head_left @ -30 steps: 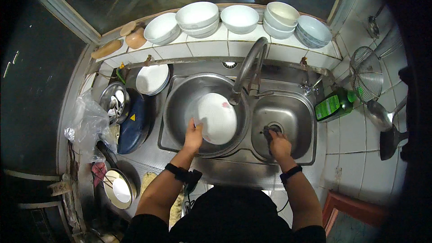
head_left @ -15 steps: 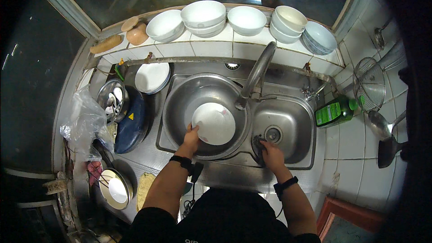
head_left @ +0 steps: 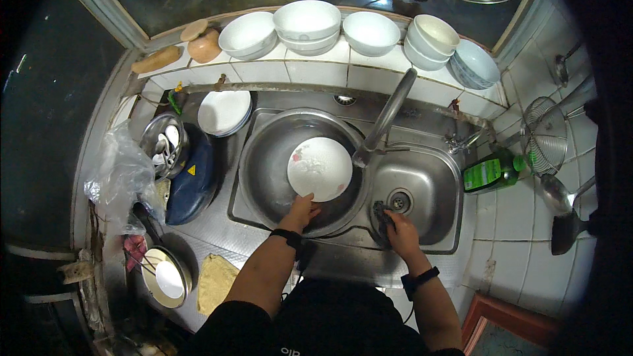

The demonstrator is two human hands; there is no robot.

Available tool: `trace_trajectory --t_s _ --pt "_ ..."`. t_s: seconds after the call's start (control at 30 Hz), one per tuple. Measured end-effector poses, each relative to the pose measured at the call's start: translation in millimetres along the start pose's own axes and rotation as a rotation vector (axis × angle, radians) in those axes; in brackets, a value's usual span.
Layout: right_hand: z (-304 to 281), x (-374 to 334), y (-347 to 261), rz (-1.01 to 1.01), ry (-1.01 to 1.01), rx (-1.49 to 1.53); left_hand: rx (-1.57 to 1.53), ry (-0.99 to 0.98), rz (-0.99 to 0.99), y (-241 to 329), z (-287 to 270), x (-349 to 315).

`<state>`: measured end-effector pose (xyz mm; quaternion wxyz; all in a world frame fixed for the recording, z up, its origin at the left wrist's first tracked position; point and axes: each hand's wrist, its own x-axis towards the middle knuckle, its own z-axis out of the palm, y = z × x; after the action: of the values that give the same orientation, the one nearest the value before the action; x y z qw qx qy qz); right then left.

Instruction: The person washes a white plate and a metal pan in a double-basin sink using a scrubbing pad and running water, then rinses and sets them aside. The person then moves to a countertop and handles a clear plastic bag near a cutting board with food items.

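My left hand (head_left: 302, 213) grips the near edge of a white plate (head_left: 320, 168) with small pink marks, held tilted over the round steel basin (head_left: 264, 158) on the left of the sink. My right hand (head_left: 399, 232) is closed on a dark scouring pad (head_left: 382, 212) at the near side of the small right-hand sink bowl (head_left: 428, 188), close to its drain (head_left: 399, 200). The steel tap (head_left: 386, 118) reaches over between the two bowls, its spout next to the plate's right edge.
White bowls (head_left: 308, 23) stand stacked along the tiled ledge behind the sink. A stack of white plates (head_left: 224, 112), a blue lid (head_left: 191, 178) and a pot of spoons (head_left: 163, 145) sit left. A green detergent bottle (head_left: 491, 173) lies right; a wire strainer (head_left: 546, 135) hangs on the wall.
The plate has come up from lying in the basin to a tilted hold. My right hand has drawn back from the drain to the near rim of the small bowl.
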<state>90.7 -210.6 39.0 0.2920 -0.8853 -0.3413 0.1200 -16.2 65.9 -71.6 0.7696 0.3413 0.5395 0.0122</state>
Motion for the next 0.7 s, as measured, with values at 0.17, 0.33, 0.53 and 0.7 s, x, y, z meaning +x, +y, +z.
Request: trace_trajectory --t_s 0.17,0.33,0.53,0.7 --pt "-11 -6 0 0.026 -0.013 -0.008 -0.104 0.042 -0.018 2 6 12" --pt "-16 6 -17 -0.006 0.023 0.038 -0.049 0.003 0.031 22 8 -2" --pt "3 45 -57 -0.113 -0.034 0.07 0.06 0.003 0.08 27 3 -51" --pt "51 74 -105 -0.315 -0.187 0.026 0.145 -0.093 0.094 26 -6 -89"
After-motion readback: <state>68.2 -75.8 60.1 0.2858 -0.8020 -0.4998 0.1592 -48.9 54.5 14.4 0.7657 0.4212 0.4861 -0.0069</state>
